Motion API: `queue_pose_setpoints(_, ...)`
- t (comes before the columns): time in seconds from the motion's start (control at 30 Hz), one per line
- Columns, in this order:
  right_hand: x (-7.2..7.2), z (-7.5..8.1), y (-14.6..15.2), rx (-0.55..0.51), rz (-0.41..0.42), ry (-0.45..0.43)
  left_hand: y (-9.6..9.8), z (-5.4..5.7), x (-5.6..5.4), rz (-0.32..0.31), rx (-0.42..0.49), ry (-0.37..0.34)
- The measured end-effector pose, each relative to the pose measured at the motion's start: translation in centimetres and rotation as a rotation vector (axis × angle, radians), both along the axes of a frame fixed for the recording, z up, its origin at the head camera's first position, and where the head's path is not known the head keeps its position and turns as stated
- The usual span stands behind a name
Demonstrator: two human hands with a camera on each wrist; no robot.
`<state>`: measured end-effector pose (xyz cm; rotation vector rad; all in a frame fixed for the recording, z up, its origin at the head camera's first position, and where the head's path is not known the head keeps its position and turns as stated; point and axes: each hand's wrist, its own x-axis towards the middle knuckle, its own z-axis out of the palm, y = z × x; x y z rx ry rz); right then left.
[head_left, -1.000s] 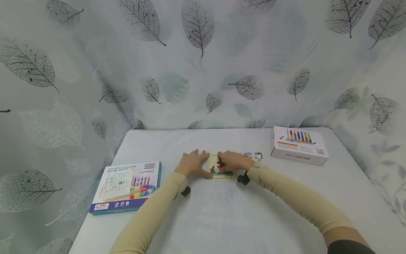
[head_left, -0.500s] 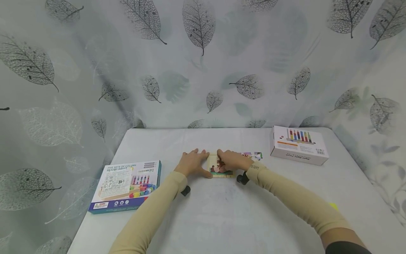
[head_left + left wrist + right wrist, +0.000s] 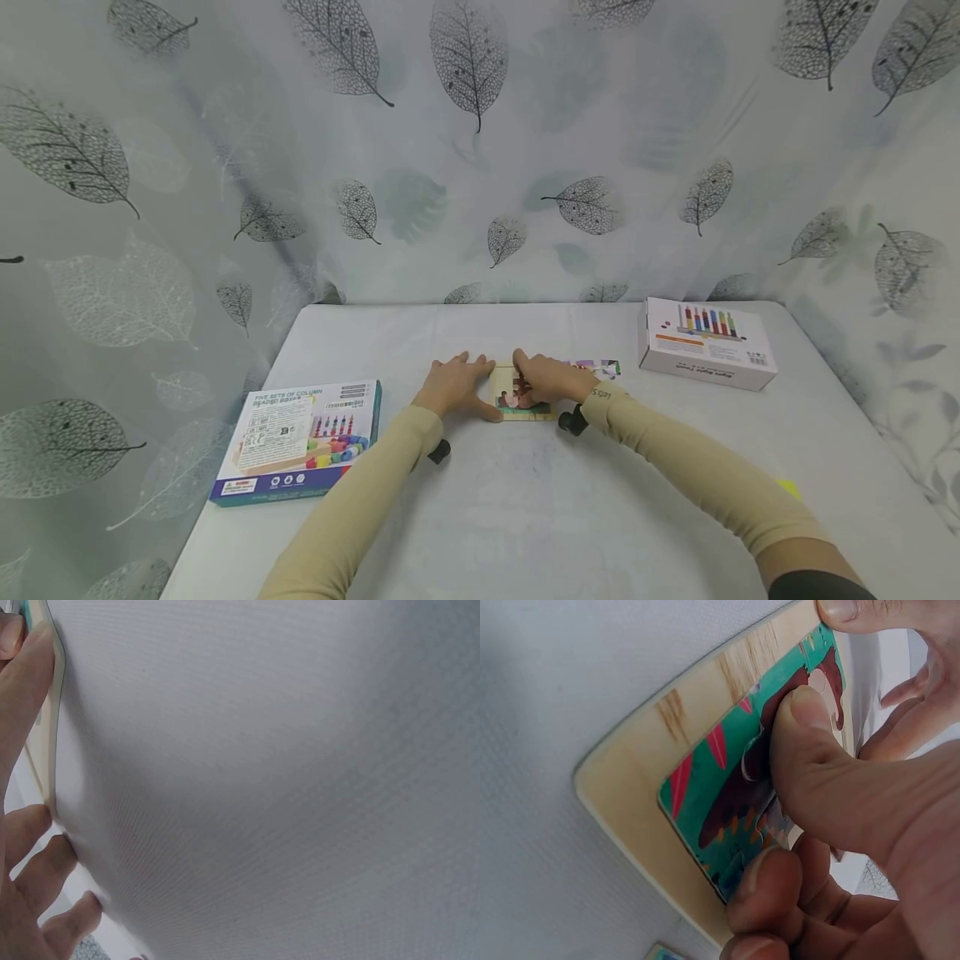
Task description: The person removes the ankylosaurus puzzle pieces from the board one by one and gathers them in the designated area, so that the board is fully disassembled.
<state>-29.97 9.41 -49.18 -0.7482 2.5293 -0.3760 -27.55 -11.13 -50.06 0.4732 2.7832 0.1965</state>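
A shallow wooden jigsaw puzzle board [image 3: 498,377] lies flat on the white table between both hands. My left hand [image 3: 454,388] spreads over its left side. In the left wrist view the thumb [image 3: 30,690] rests on the board's rim, with the other fingertips at and beyond its corner. My right hand [image 3: 551,381] works over the picture. Seen from the right wrist, its thumb and curled fingers grip a puzzle piece [image 3: 780,810] over the inlay, among green and brown pieces [image 3: 731,769] fitted inside the pale wood border. The hand hides much of the picture.
Loose colourful puzzle pieces [image 3: 606,367] lie beyond the right hand. A bead-set box [image 3: 352,479] stands at the left, and a white box [image 3: 708,346] sits at the back right. Something small and yellow [image 3: 790,487] peeks out beside the right sleeve.
The right hand shifts only slightly over the puzzle board. A bit more of the yellow thing shows past the right sleeve. The left hand keeps its place.
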Motion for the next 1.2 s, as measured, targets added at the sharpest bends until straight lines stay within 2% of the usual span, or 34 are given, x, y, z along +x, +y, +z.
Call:
queue_pose_setpoints(0.17, 0.0, 0.0, 0.1, -0.035, -0.005, -0.025, 0.0, 0.0, 0.1, -0.001, 0.002, 0.006)
queue_pose_setpoints(0.27, 0.0, 0.0, 0.1, -0.018, 0.001, -0.021, 0.0, 0.1, 0.2, -0.001, 0.009, 0.006)
queue_pose_setpoints(0.5, 0.1, -0.3, -0.1, 0.094, 0.107, 0.081, -0.1, 0.3, 0.2, -0.012, 0.012, 0.015)
queue_pose_setpoints(0.93, 0.0, 0.3, 0.0, 0.057, 0.08, 0.051, 0.0, 0.2, 0.3, -0.021, 0.011, 0.026)
queue_pose_setpoints(1.2, 0.0, 1.2, 0.9, 0.029, 0.126, 0.052, -0.1, 0.3, 0.4, -0.022, -0.003, 0.036)
